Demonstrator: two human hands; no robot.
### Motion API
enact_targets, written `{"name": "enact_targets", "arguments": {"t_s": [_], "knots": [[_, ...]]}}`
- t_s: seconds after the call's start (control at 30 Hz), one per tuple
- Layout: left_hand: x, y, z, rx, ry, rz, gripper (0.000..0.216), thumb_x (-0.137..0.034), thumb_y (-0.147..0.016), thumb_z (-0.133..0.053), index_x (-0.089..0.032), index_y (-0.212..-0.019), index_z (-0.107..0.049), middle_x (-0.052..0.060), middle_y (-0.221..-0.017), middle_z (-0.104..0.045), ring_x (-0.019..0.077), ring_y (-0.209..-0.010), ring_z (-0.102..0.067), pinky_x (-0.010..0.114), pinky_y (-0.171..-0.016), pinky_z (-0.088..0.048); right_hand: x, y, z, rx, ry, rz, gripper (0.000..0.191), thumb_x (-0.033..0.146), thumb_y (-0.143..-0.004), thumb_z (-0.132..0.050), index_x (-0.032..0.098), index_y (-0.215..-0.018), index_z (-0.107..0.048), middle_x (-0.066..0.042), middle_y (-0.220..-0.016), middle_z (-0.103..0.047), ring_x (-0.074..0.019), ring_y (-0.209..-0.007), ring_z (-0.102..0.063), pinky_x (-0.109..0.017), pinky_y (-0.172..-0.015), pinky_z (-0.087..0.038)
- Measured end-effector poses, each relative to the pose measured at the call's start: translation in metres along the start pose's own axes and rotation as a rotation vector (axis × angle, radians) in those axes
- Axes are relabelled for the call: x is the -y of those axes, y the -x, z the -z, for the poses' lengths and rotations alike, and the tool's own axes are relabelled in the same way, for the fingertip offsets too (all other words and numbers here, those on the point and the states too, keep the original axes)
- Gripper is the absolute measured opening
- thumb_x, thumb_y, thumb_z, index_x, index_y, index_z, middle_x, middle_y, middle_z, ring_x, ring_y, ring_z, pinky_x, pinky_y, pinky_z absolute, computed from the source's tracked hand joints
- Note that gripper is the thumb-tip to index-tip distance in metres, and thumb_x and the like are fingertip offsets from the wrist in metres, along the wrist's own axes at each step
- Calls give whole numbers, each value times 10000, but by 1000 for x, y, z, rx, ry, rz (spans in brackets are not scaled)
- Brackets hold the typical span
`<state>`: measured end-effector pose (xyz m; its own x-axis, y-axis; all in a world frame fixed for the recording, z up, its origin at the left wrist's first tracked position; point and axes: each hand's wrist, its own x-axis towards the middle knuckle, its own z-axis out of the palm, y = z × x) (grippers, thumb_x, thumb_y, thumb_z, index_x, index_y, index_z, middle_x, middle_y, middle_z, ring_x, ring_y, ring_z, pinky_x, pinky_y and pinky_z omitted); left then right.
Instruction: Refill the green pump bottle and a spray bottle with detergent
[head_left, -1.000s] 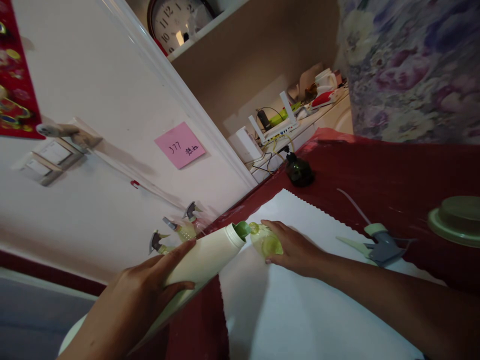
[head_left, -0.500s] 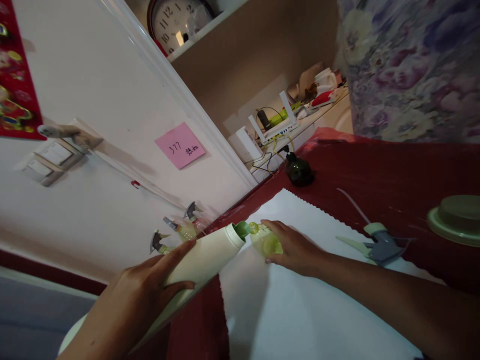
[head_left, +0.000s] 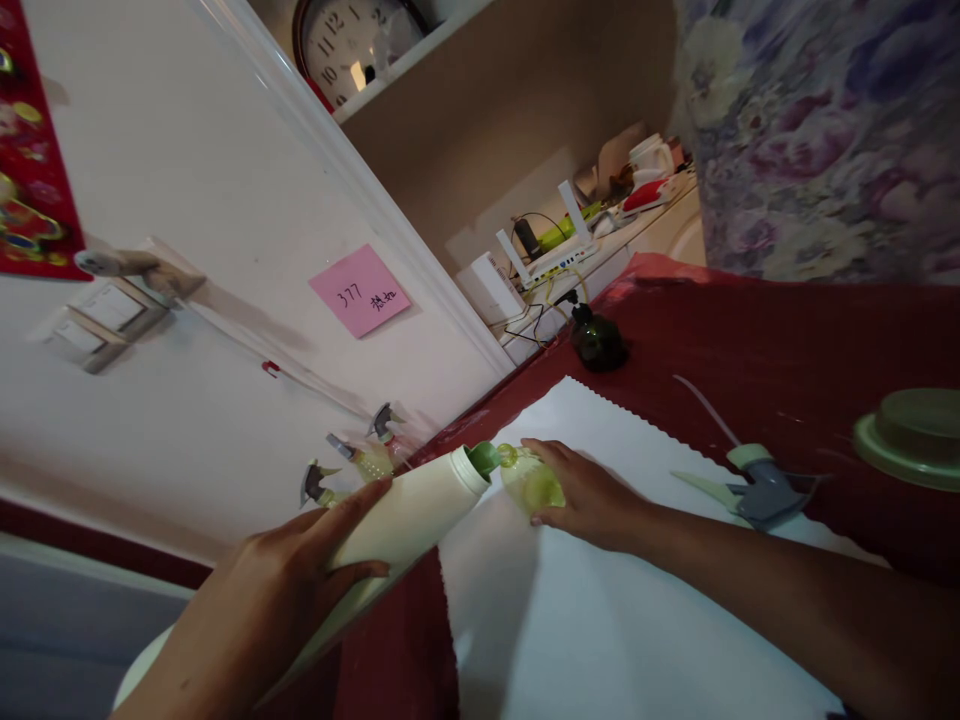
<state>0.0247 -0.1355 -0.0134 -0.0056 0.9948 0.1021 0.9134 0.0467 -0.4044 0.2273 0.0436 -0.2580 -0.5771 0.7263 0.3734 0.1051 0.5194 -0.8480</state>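
My left hand [head_left: 300, 565] is wrapped round a large pale bottle [head_left: 416, 515], tilted so that its uncapped mouth points right. Green liquid [head_left: 484, 458] shows at that mouth, against the neck of a small clear yellow-green bottle [head_left: 534, 482]. My right hand [head_left: 581, 490] grips this small bottle from the right, over a white sheet [head_left: 600, 630]. Yellow-green liquid shows inside it. A grey spray head [head_left: 769, 490] with a thin tube lies on the sheet's right edge. Whether the two bottle mouths touch, I cannot tell.
Several spray bottles [head_left: 379, 460] stand by the wall at left. A dark pump bottle [head_left: 598, 340] is on the red tablecloth [head_left: 712, 330] behind the sheet. A green lid [head_left: 915, 435] lies at far right. A white router [head_left: 559, 262] and cables sit on the back ledge.
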Motion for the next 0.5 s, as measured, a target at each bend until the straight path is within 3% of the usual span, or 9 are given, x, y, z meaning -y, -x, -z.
{"name": "enact_targets", "arguments": {"t_s": [0.23,0.5], "knots": [[1,2,-2,6,-24,-16,566,-582,-924,-569,-362,-1446,-577,55,-1157,-813,334,-882,-809,428,-701,-654,-1,0,0,1,3,0,898,238,-720,-825,270,-1514,-408,-131,-1493,-560,-349,-1318,-555,-516,-1099,-446],[1,-1,-2,-4,-29,-32,555,-562,-934,-553,-357,-1449,-572,65,-1150,-814,340,-870,-809,456,-693,-655,0,-1,0,2,-7,2,900,226,-724,-823,323,-1511,-398,-115,-1487,-567,-349,-1330,-554,-537,-1100,-437]]}}
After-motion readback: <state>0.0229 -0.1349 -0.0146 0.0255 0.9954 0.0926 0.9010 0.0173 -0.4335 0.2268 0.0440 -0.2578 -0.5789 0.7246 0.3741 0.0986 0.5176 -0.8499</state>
